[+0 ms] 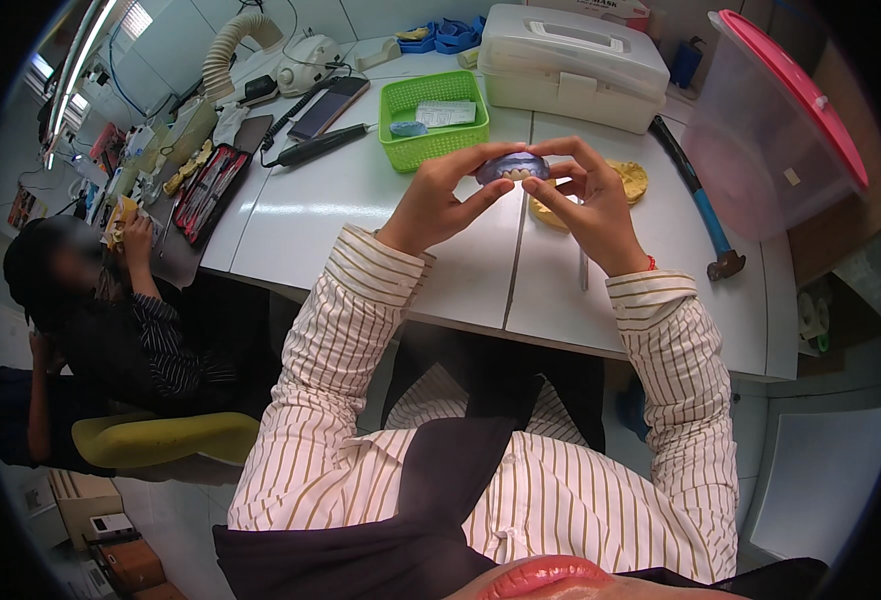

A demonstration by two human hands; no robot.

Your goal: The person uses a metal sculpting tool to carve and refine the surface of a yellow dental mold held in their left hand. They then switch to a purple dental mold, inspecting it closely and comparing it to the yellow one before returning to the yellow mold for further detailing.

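Note:
Between both hands, above the white tiled table (440, 285), I hold a bluish-purple denture base with a row of ivory teeth (510, 167). My left hand (434, 203) grips its left end between thumb and fingers. My right hand (600, 212) pinches the other end, its thumb at the teeth. Under and behind the right hand are yellow dental casts: one (628, 180) shows beside the fingers, and another (548, 211) is partly covered by the hand. A thin metal tool (584, 272) lies by my right wrist, its upper part hidden.
A green basket (435, 155), a black handpiece (318, 148) and a phone (330, 108) lie beyond my left hand. A white toolbox (570, 88) stands behind; a blue-handled hammer (698, 195) and pink-lidded tub (755, 130) are right. Another person (160, 335) works at left beside an instrument case (210, 190).

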